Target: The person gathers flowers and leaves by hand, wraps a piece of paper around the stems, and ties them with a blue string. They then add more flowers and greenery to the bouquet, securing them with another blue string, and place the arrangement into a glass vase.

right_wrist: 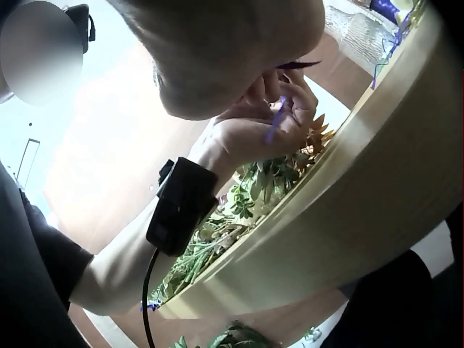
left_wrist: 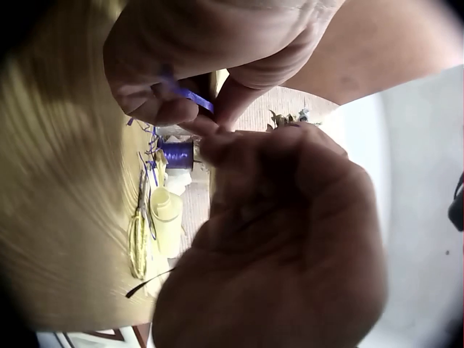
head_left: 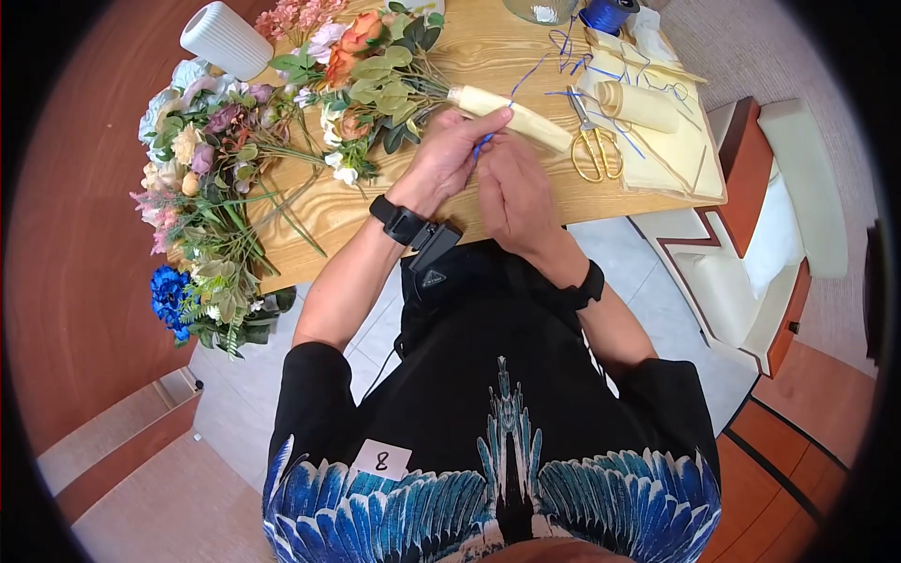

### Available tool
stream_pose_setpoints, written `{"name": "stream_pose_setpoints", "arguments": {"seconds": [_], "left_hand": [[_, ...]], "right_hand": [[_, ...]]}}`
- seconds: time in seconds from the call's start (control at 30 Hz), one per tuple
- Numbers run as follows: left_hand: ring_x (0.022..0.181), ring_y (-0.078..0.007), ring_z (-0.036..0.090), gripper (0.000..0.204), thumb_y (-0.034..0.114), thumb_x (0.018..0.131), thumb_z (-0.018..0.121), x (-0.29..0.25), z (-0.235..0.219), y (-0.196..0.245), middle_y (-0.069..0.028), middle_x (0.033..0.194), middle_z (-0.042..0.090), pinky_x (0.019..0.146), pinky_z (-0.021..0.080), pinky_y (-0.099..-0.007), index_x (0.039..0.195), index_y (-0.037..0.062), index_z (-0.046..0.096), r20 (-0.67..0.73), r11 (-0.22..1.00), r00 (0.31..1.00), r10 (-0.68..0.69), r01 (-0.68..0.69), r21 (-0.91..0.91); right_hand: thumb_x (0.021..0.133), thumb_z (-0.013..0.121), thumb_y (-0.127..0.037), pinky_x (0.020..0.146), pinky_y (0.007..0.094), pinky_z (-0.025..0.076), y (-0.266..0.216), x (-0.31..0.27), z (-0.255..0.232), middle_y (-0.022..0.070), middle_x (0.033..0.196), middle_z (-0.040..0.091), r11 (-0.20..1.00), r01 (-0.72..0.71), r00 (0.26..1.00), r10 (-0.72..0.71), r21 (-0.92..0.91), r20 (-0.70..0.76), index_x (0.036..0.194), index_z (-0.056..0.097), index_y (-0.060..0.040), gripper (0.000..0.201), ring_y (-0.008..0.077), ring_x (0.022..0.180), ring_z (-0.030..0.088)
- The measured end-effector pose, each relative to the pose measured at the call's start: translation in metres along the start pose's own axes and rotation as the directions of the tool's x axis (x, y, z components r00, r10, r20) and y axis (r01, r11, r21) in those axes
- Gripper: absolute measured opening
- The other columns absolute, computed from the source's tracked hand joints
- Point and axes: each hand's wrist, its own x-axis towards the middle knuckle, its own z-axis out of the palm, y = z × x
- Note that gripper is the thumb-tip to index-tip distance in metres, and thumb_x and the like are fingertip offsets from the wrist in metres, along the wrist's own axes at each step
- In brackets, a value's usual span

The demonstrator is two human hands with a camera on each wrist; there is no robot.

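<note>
A bouquet of orange, pink and white flowers [head_left: 361, 80] lies on the table, its stems wrapped in cream paper [head_left: 537, 124]. Thin blue ribbon [head_left: 527, 77] runs from the far side of the table down to the wrapped stems. Over the near side of the wrap, my left hand [head_left: 449, 155] holds the ribbon, with its thumb stretched toward the paper. Close against it, my right hand [head_left: 518, 192] has curled fingers that pinch the ribbon near the left thumb. A short length of ribbon [right_wrist: 276, 122] shows at the left palm. The fingers hide where it passes around the wrap.
Gold-handled scissors [head_left: 597, 150] lie right of the wrap, beside a cream paper roll [head_left: 643, 105] on flat sheets [head_left: 680, 164]. Behind are a blue ribbon spool [head_left: 605, 15] and a glass vessel [head_left: 542, 9]. Loose flowers [head_left: 202, 155] and a white ribbed vase [head_left: 225, 39] occupy the left.
</note>
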Motion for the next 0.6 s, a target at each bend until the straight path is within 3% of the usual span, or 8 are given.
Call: {"name": "stream_pose_setpoints", "arguments": {"seconds": [0.07, 0.13, 0.2, 0.33, 0.4, 0.43, 0.5, 0.6], "left_hand": [[0.072, -0.0100, 0.065, 0.016, 0.009, 0.088, 0.073, -0.003, 0.000, 0.000, -0.0058, 0.088, 0.069, 0.063, 0.053, -0.0225, 0.098, -0.0008, 0.066, 0.016, 0.996, 0.998, -0.058, 0.059, -0.071], [0.075, -0.0104, 0.065, 0.017, 0.009, 0.089, 0.071, -0.008, 0.003, 0.000, -0.0065, 0.090, 0.069, 0.064, 0.053, -0.0229, 0.100, -0.0011, 0.066, 0.005, 0.998, 1.000, -0.022, 0.023, -0.062], [0.077, -0.0108, 0.066, 0.017, 0.010, 0.090, 0.070, -0.008, 0.001, -0.002, -0.0072, 0.093, 0.069, 0.065, 0.054, -0.0233, 0.103, -0.0014, 0.066, 0.000, 0.999, 1.000, 0.000, 0.000, -0.048], [0.082, -0.0106, 0.066, 0.016, 0.009, 0.094, 0.064, -0.007, -0.011, -0.010, -0.0080, 0.096, 0.069, 0.068, 0.055, -0.0237, 0.104, -0.0027, 0.064, 0.029, 0.999, 0.999, 0.029, -0.028, -0.026], [0.082, -0.0103, 0.066, 0.015, 0.009, 0.095, 0.062, -0.007, -0.018, -0.018, -0.0075, 0.096, 0.069, 0.069, 0.055, -0.0233, 0.104, -0.0028, 0.064, 0.041, 0.998, 0.998, 0.045, -0.043, -0.042], [0.083, -0.0106, 0.067, 0.014, 0.008, 0.095, 0.061, -0.001, -0.025, -0.020, -0.0071, 0.095, 0.069, 0.070, 0.056, -0.0229, 0.103, -0.0025, 0.064, 0.081, 0.998, 0.996, 0.035, -0.030, -0.056], [0.084, -0.0109, 0.067, 0.013, 0.008, 0.095, 0.060, -0.003, -0.024, -0.016, -0.0067, 0.095, 0.068, 0.072, 0.056, -0.0225, 0.103, -0.0021, 0.064, 0.121, 0.998, 0.992, 0.028, -0.020, -0.065], [0.084, -0.0118, 0.068, 0.012, 0.007, 0.094, 0.060, -0.014, -0.014, -0.010, -0.0057, 0.095, 0.068, 0.076, 0.057, -0.0221, 0.103, -0.0001, 0.064, 0.060, 0.991, 0.997, -0.043, 0.050, -0.123]], "right_hand": [[0.084, 0.055, -0.002, 0.072, 0.0419, 0.046, -0.008, 0.001, -0.001, 0.0155, 0.081, 0.056, 0.996, -0.084, 0.996, 0.084, 0.039, 0.021, 0.085, 0.054, -0.0013, 0.001, 0.0361, 0.081, 0.056], [0.086, 0.054, -0.002, 0.070, 0.0419, 0.046, -0.012, 0.010, -0.006, 0.0160, 0.080, 0.056, 0.985, -0.152, 0.988, 0.148, 0.080, 0.044, 0.086, 0.054, -0.0006, 0.001, 0.0357, 0.078, 0.055], [0.090, 0.053, -0.005, 0.065, 0.0397, 0.045, -0.016, 0.018, -0.017, 0.0169, 0.077, 0.055, 0.905, -0.365, 0.928, 0.334, 0.219, 0.166, 0.088, 0.053, -0.0002, 0.005, 0.0350, 0.073, 0.056], [0.094, 0.051, -0.012, 0.062, 0.0366, 0.044, -0.007, 0.034, -0.025, 0.0149, 0.072, 0.053, 0.849, -0.425, 0.902, 0.367, 0.315, 0.226, 0.088, 0.053, -0.0008, 0.013, 0.0287, 0.066, 0.055], [0.096, 0.047, -0.016, 0.061, 0.0336, 0.043, 0.003, 0.046, -0.032, 0.0101, 0.069, 0.051, 0.757, -0.557, 0.807, 0.397, 0.341, 0.437, 0.086, 0.052, -0.0017, 0.018, 0.0195, 0.065, 0.054], [0.096, 0.047, -0.016, 0.061, 0.0336, 0.043, 0.005, 0.053, -0.035, 0.0101, 0.069, 0.051, 0.758, -0.555, 0.808, 0.394, 0.341, 0.438, 0.086, 0.052, -0.0017, 0.018, 0.0195, 0.065, 0.054], [0.099, 0.043, -0.014, 0.066, 0.0228, 0.041, 0.008, 0.066, -0.039, -0.0015, 0.076, 0.048, 0.682, -0.633, 0.718, 0.340, 0.367, 0.607, 0.085, 0.051, -0.0045, 0.019, 0.0065, 0.072, 0.046], [0.098, 0.043, -0.015, 0.059, 0.0219, 0.035, 0.017, 0.082, -0.042, -0.0035, 0.070, 0.041, 0.628, -0.705, 0.650, 0.386, 0.330, 0.655, 0.083, 0.048, -0.0061, 0.018, 0.0052, 0.066, 0.040]]}}
